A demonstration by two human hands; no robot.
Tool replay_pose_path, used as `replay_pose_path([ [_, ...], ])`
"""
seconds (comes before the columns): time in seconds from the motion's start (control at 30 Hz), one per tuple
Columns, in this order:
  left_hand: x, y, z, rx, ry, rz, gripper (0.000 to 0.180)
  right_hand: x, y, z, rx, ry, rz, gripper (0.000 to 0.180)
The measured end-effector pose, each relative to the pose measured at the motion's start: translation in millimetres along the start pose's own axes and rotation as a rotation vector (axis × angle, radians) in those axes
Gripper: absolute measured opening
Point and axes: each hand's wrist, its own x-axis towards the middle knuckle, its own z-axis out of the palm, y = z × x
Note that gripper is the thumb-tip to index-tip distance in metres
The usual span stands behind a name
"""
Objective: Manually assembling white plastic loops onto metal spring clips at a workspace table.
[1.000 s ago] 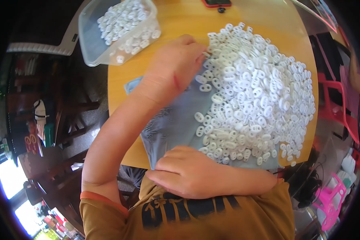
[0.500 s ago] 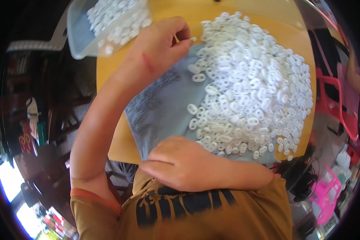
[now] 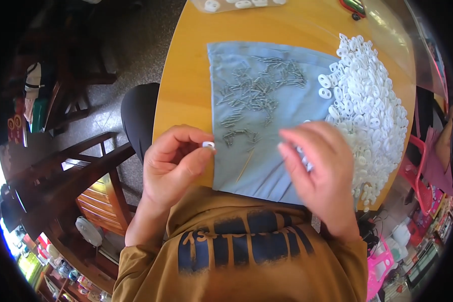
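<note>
Between the thumb and fingertips of my left hand [image 3: 173, 163] is a small white plastic cord-lock piece [image 3: 209, 145], held above the left edge of a grey-blue cloth [image 3: 267, 173]. My right hand [image 3: 323, 173] hovers over the cloth's right side, thumb and fingers apart, nothing visible between them. Many small metal springs [image 3: 259, 93] lie scattered on the cloth. A thin yellowish stick [image 3: 245, 165] like a toothpick rests between my hands. To the right, a large heap of white oval two-holed pieces [image 3: 370, 108] spreads over the cloth's edge and the table; my right hand partly covers its near side.
The wooden table [image 3: 191, 70] has a rounded edge. At its far side stands a translucent container [image 3: 226, 7] with more white pieces, mostly out of view. A dark red and green object [image 3: 355, 6] sits at the far right. Wooden chairs [image 3: 103, 204] stand left, a pink stool [image 3: 380, 264] lower right.
My left hand has come back from the far edge near the container to the cloth's left side, holding a white piece. My right hand has moved right and opened, and the view has shifted.
</note>
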Motion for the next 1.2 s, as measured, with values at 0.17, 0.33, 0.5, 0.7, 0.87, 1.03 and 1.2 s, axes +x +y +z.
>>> replay_pose_path([
  [0.17, 3, -2, 3, -0.056, -0.048, 0.029, 0.017, 21, 6, 7, -0.172, -0.017, 0.049, 0.013],
  [0.33, 1, -5, -8, -0.073, -0.119, 0.029, 0.018, 33, 6, 3, -0.292, -0.059, 0.019, 0.011],
  [0.5, 0, -8, -11, -0.141, -0.114, 0.050, 0.016, 38, 20, -25, -0.414, 0.006, 0.075, 0.009],
  [0.7, 3, -8, -10, -0.080, -0.114, 0.063, 0.016, 47, 32, -31, -0.463, 0.045, 0.055, 0.011],
  [0.87, 2, -11, -9, -0.061, -0.104, 0.108, 0.016, 50, 41, -28, -0.551, -0.097, -0.019, 0.014],
  [1.03, 2, -11, -8, -0.031, -0.090, 0.111, 0.015, 47, 44, -26, -0.534, -0.089, -0.026, 0.013],
  [1.2, 3, -11, -8, -0.026, -0.091, 0.112, 0.014, 44, 31, -23, -0.453, -0.026, -0.061, 0.012],
])
